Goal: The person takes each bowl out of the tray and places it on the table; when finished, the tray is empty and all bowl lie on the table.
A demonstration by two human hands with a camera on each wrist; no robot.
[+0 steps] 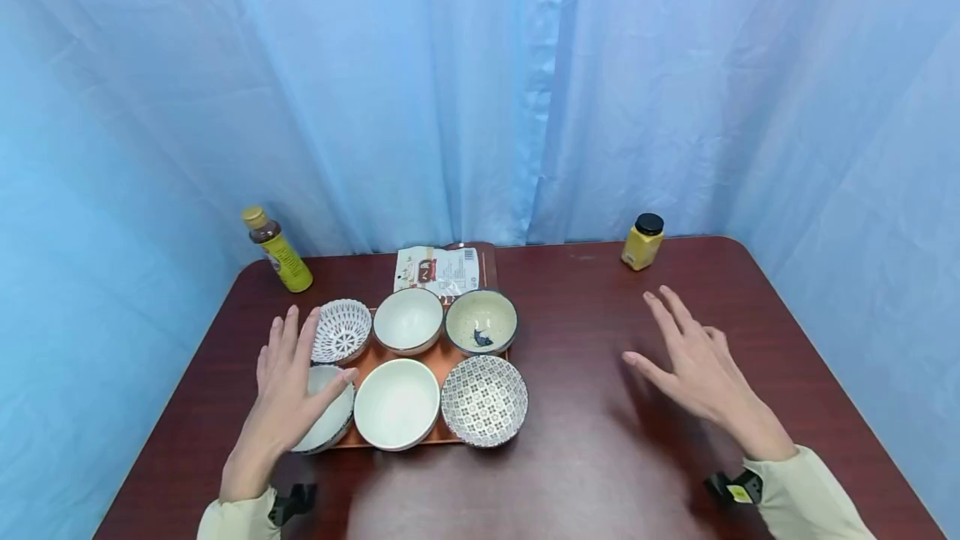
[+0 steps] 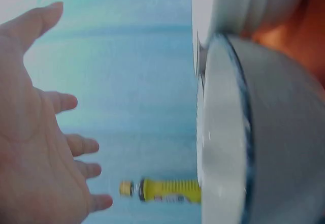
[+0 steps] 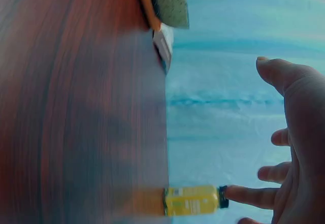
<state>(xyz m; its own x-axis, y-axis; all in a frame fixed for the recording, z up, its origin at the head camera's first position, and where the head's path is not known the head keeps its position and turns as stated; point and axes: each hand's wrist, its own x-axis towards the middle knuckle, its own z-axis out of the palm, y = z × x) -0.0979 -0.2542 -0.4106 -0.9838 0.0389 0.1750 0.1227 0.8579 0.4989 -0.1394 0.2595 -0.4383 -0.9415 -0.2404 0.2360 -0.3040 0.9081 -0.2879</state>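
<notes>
My left hand (image 1: 281,398) hovers over the left end of a group of bowls, its fingers extended and spread. Below it lie a white bowl with a dark rim (image 1: 330,422) and a bowl with a dark petal-like pattern (image 1: 342,330), both partly covered by the hand. In the left wrist view a gap separates the palm from the dark-rimmed bowl. Over the right part of the table, my right hand (image 1: 701,369) is held in the air with fingers spread, holding nothing. Nearest to it is a yellow jar with a black lid (image 1: 642,243).
An orange-brown tray (image 1: 442,363) bears the bowls, including a plain white one (image 1: 397,404), a grey-patterned one (image 1: 484,401) and a fish-motif one (image 1: 482,322). Behind stand a flat packet (image 1: 437,270) and a yellow-labelled bottle (image 1: 285,261). Blue curtains (image 1: 480,90) surround the dark table (image 1: 577,440).
</notes>
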